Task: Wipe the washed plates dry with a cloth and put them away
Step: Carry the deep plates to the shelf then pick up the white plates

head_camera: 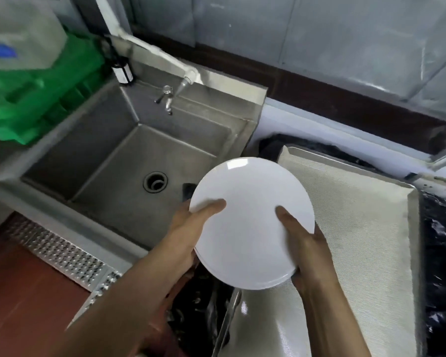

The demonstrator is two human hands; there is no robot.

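This is a working kitchen corner with a red floor, a steel sink (129, 161) and grey wall panels behind.

Nearest to the camera are two bare forearms. The left hand (191, 222) grips the left rim of the white plates (250, 222), with its thumb laid on the top face and the other fingers hidden under it. The right hand (304, 246) holds the right rim in the same way, thumb on top and the rest below. The plates are held in the air, tilted, over the front right corner of the sink and the left edge of a metal tray (412, 243) that is lined with a pale mat (350, 228).

At the lower rim I see a second edge line, so I count two plates, maybe more; the view is not sharp enough to be sure. I count one tray, one mat, one sink with one drain (155, 182), one tap (167, 97), one dark bottle (122, 69) at the back left corner of the sink, and a stack of green crates (36, 91) whose number I cannot tell.

No cloth is visible, so I judge the wiping is not yet begun. The risks: washed plates may be wet and slippery, and only thumbs press on top, so the upper plate could slide off the tilted lower one. A drop over the sink edge or the steel tray rim would probably chip or break them.
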